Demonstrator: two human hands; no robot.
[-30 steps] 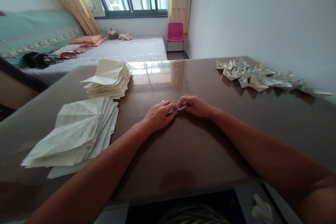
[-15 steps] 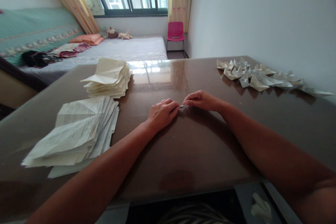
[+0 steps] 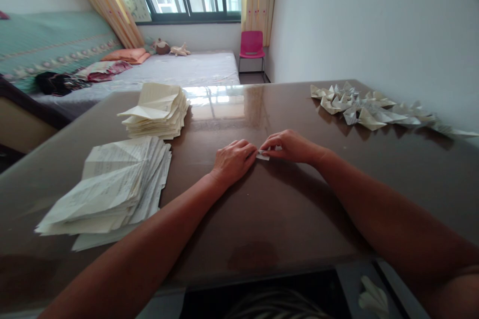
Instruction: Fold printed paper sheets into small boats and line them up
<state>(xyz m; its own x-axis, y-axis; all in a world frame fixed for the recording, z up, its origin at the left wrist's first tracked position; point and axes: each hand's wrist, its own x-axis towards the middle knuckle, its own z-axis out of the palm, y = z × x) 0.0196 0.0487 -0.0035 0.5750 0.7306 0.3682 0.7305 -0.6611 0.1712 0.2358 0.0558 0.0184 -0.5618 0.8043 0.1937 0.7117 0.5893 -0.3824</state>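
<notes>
A small folded piece of paper (image 3: pixel 263 157) lies between my hands over the middle of the brown table (image 3: pixel 258 209). My left hand (image 3: pixel 235 157) rests on the tabletop, its fingers closed on the paper's left end. My right hand (image 3: pixel 286 145) pinches the paper from the right with thumb and forefinger. Most of the paper is covered by my fingers; only a pale flap shows. To the left stand two stacks of creased sheets, a whiter printed stack (image 3: pixel 112 179) nearer me and a cream stack (image 3: pixel 159 109) behind it.
Several folded paper boats (image 3: pixel 368 109) cluster at the table's far right by the wall. Beyond the table are a bed (image 3: pixel 194 67) and a pink chair (image 3: pixel 252 45) under the window. A pale folded object (image 3: pixel 373 296) sits below the near edge.
The paper between my hands showed as a thin edge before; now a wider pale flap is visible. My right fingers have shifted slightly on it. The view has moved a little.
</notes>
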